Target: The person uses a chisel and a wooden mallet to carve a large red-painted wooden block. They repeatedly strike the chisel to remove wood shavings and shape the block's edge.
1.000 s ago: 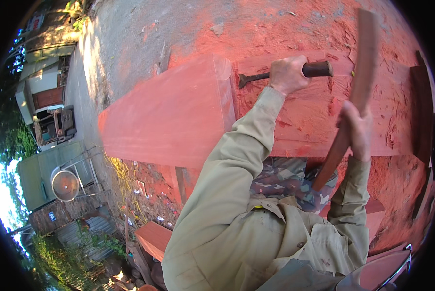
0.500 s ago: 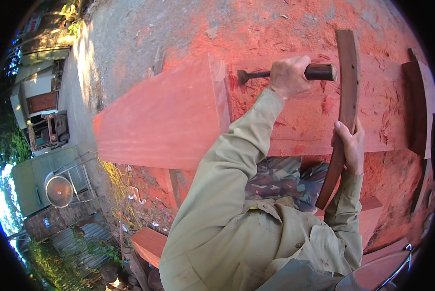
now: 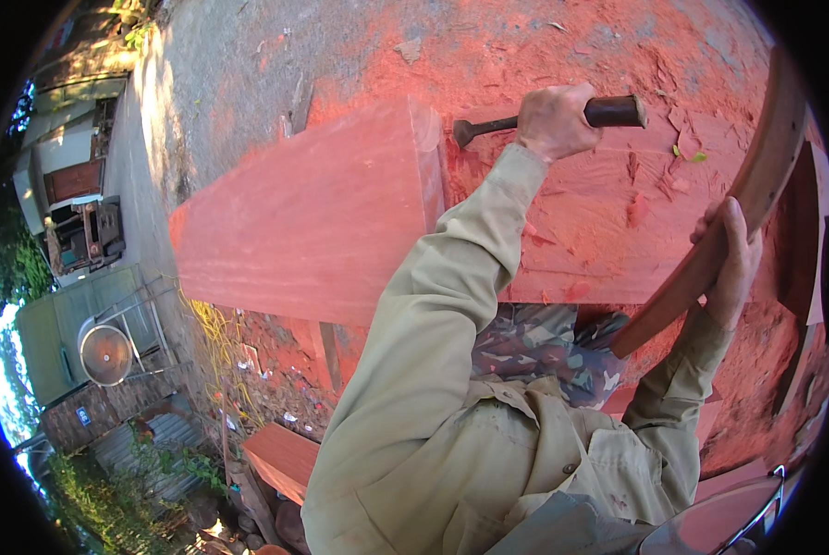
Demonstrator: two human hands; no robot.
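My left hand is wrapped round a chisel with a dark thick handle pointing right and a flared dark metal blade at left. The blade end is close to the upper end of a tapered reddish block, over a reddish wooden board strewn with shavings. My right hand grips a long, curved brown wooden bar, tilted up to the right. Its lower end is near my camouflage trousers; small dark holes mark its upper part. The bar stands apart from the chisel.
Red sawdust covers the ground beyond the board. Upright dark wood stands at the board's right end. A reddish timber lies at lower left, with yellow cord behind it. A parked vehicle is far left.
My right hand has swung the curved bar rightward, away from the chisel handle, and tilted it more. My left hand and the chisel have hardly moved. Small green leaves now show on the board.
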